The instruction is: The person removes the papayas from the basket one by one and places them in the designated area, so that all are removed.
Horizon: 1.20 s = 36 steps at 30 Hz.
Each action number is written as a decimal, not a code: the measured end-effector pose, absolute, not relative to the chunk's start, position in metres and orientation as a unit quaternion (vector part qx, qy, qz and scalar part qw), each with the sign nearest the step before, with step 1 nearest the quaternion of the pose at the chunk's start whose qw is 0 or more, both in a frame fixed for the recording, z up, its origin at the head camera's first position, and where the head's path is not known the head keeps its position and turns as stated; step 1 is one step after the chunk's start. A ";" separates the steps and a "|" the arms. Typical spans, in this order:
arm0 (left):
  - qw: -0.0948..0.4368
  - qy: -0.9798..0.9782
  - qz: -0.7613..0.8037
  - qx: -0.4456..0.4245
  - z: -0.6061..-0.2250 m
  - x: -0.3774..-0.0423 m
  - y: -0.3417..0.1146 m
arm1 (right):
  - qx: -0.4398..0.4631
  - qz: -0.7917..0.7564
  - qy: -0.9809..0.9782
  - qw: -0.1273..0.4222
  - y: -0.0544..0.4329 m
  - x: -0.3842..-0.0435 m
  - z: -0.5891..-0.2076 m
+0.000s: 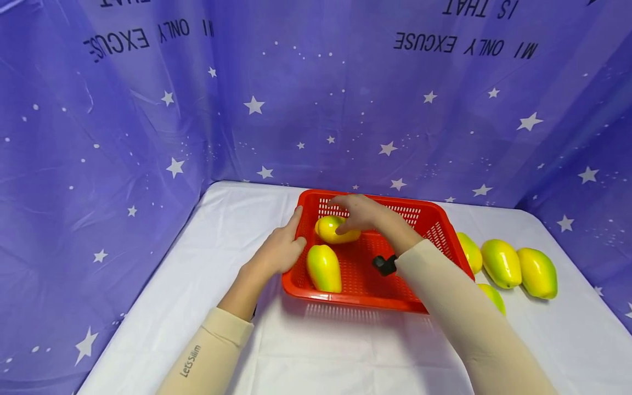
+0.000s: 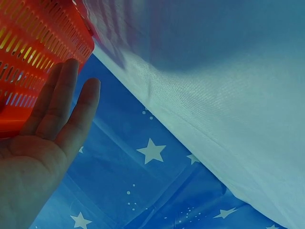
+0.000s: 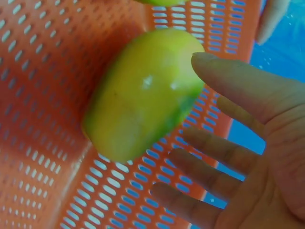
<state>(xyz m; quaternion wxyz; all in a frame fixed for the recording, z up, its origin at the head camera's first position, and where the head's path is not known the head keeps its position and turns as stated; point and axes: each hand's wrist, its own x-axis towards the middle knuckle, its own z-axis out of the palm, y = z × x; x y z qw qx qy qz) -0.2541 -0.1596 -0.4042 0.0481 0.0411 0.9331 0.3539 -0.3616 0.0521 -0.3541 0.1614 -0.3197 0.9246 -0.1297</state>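
Two yellow-green mangoes lie in a red plastic basket (image 1: 355,297): one at the back left (image 1: 327,226), the other at the front left (image 1: 323,269). My right hand (image 1: 362,213) reaches into the basket over the back mango. In the right wrist view its fingers are spread apart, with the thumb tip right at one end of that mango (image 3: 143,95). Outside the basket, my left hand (image 1: 278,249) is at its left side. The left wrist view shows the left fingers (image 2: 59,100) straight along the slotted outer wall.
More mangoes (image 1: 501,263) lie on the white tablecloth (image 1: 237,230) to the right of the basket, one partly hidden by its rim. A purple star-print curtain (image 1: 316,109) encloses the table at the back and sides. A black strap piece (image 1: 384,265) shows at the right wrist.
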 end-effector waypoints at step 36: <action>0.040 0.933 0.355 0.045 -0.403 -0.252 -0.158 | -0.305 -0.126 0.932 0.149 0.068 -0.347 -0.342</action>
